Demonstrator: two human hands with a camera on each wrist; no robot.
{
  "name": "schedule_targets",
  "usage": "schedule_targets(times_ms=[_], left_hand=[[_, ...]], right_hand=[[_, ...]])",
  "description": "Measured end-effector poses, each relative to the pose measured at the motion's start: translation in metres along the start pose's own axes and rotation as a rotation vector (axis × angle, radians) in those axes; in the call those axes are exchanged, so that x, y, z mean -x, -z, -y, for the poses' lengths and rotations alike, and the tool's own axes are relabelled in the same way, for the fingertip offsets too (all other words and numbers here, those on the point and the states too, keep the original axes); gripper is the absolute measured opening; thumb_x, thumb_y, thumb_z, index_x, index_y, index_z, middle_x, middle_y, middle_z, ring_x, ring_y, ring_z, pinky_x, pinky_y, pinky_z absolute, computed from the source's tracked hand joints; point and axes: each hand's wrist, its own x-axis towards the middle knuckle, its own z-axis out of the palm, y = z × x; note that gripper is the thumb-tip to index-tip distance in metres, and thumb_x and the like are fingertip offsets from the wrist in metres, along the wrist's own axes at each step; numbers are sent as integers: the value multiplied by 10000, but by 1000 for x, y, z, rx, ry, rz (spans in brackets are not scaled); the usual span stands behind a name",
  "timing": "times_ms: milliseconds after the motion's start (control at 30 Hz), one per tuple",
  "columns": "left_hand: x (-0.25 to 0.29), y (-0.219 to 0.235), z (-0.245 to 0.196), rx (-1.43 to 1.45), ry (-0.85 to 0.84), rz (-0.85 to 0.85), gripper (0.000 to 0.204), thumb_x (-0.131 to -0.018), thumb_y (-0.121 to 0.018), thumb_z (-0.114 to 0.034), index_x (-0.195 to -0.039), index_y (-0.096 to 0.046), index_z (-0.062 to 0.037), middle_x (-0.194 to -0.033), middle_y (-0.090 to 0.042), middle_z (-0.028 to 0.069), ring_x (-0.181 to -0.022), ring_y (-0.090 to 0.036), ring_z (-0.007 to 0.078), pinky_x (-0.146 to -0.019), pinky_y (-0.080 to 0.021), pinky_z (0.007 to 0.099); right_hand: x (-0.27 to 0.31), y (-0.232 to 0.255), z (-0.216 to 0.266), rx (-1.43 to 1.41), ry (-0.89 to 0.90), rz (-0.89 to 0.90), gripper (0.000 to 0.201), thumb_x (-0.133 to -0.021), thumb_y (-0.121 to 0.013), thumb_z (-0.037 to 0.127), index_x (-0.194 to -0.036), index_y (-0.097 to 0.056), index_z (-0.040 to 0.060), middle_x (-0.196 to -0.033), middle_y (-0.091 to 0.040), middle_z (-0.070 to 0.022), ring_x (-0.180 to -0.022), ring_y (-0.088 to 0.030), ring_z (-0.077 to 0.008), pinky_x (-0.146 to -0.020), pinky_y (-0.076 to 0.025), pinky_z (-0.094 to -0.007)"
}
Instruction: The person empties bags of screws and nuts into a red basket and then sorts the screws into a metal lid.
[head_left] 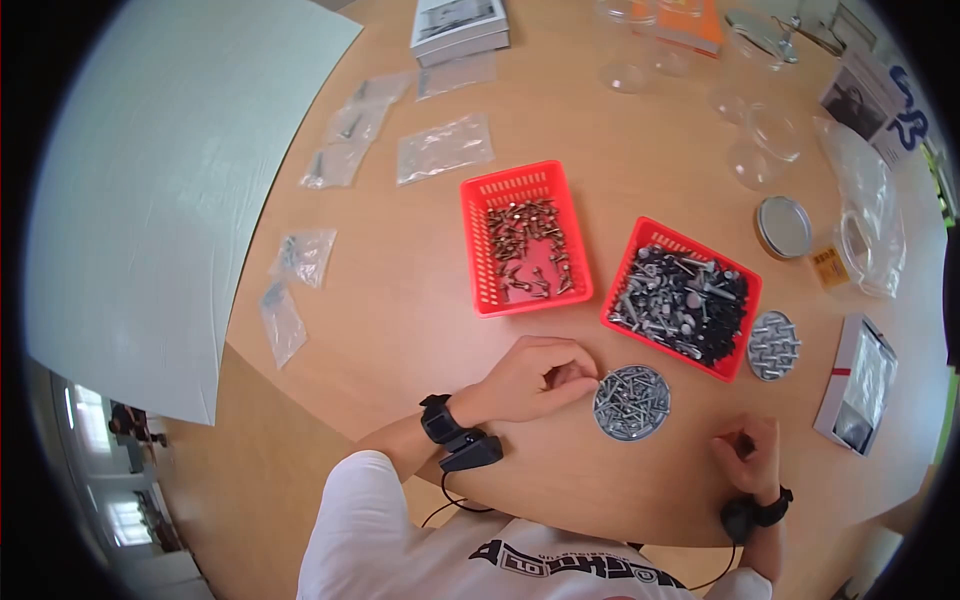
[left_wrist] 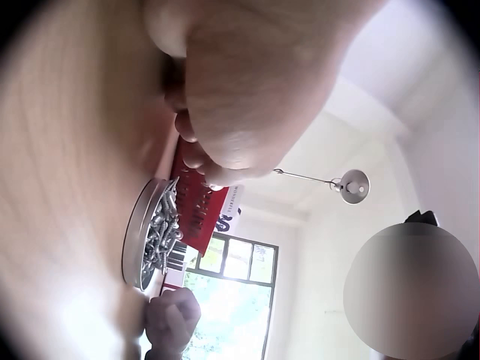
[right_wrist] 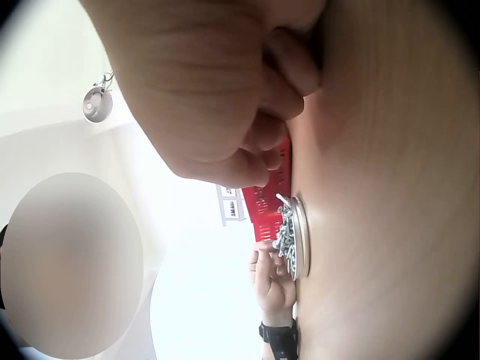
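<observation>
My left hand (head_left: pixel 539 382) rests on the table with its fingers loosely curled and nothing in them. Its fingertips are right at the rim of a round metal tin lid (head_left: pixel 632 402) full of silver screws, which the left wrist view shows heaped above the rim (left_wrist: pixel 135 240). To the right of that lid, near the table's front edge, lies my right hand (head_left: pixel 752 452), also loosely curled and holding nothing. Beyond the hands stand a red basket (head_left: pixel 468 240) with brass-coloured screws and a second red basket (head_left: pixel 752 290) with mixed silver and black bolts and screws.
Another round lid of screws (head_left: pixel 774 346) sits by the right basket, with an open box (head_left: pixel 856 390) beyond it. Small plastic bags (head_left: pixel 445 148) lie at the left. Clear domes (head_left: pixel 748 165), a round tin (head_left: pixel 784 227) and books (head_left: pixel 460 30) stand farther back.
</observation>
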Motion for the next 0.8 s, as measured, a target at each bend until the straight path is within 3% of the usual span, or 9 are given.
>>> schedule_targets(times_ms=[167,200,300,467,800], left_hand=[[4,-5,0,-16,-31,-29,93,-893,-713,-103,-884,-676,-18,-671,-599,46,-549,-522,118,-515,-405,280],[6,-5,5,-21,-8,6,68,-909,-706,-99,-929,-698,-35,-724,-630,8,-597,-502,65,-536,-393,240],[7,-11,7,-8,-2,-28,88,-924,-692,-116,-920,-698,-28,-731,-642,2,-612,-506,54,-551,-399,235],[3,-13,14,-128,-73,-57,173,-946,-677,-170,-916,-689,0,-759,-678,35,-661,-585,87,-603,-465,261],[2,-17,19,-217,-109,-82,193,-946,-680,-186,-915,-690,5,-748,-671,55,-657,-579,95,-606,-466,280]], right_hand=[[9,-12,-11,76,15,-158,107,-799,-751,20,-797,-646,42,-592,-523,56,-510,-420,-15,-483,-299,-200],[9,-16,-14,63,15,-143,103,-812,-740,17,-803,-640,40,-600,-518,63,-520,-414,-9,-489,-296,-196],[5,-15,-9,-10,-12,-122,93,-853,-707,10,-822,-622,35,-625,-504,81,-546,-400,8,-508,-288,-184],[-2,-16,-16,-104,22,-90,88,-909,-668,30,-849,-604,34,-658,-501,97,-583,-400,25,-532,-287,-168],[-2,-21,-27,-99,49,-179,89,-906,-691,70,-871,-620,29,-679,-514,84,-603,-427,16,-542,-328,-174]])
